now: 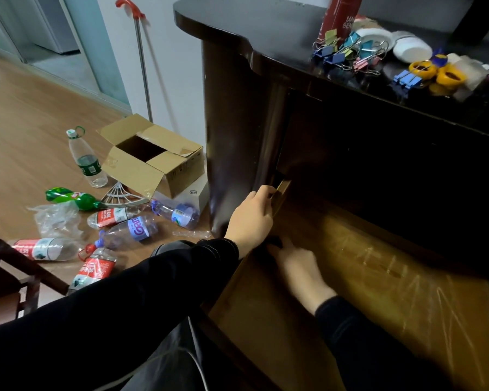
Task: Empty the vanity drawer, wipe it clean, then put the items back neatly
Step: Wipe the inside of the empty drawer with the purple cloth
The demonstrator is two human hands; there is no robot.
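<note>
The vanity drawer is pulled right out toward the person, and its wooden floor is bare and scuffed with pale scratches. The left hand has its fingers curled over the drawer's left side wall at the far end, where it meets the dark vanity. The right hand is down inside the drawer against the same left wall, nearer. Its fingertips are on a small dark thing, but I cannot tell whether it grips this or only touches it.

On the vanity top, far right, there is a heap of coloured binder clips, too tangled to count. Beside it stand one red canister, two white dishes and some yellow rings.

On the floor to the left an open cardboard box shows only a dark inside, and it rests against one white box. Around them I count seven plastic bottles. One clear bottle stands upright, and six lie on their sides, among them a green bottle. One crumpled clear bag lies among them. One red-topped pole leans on the far wall.
</note>
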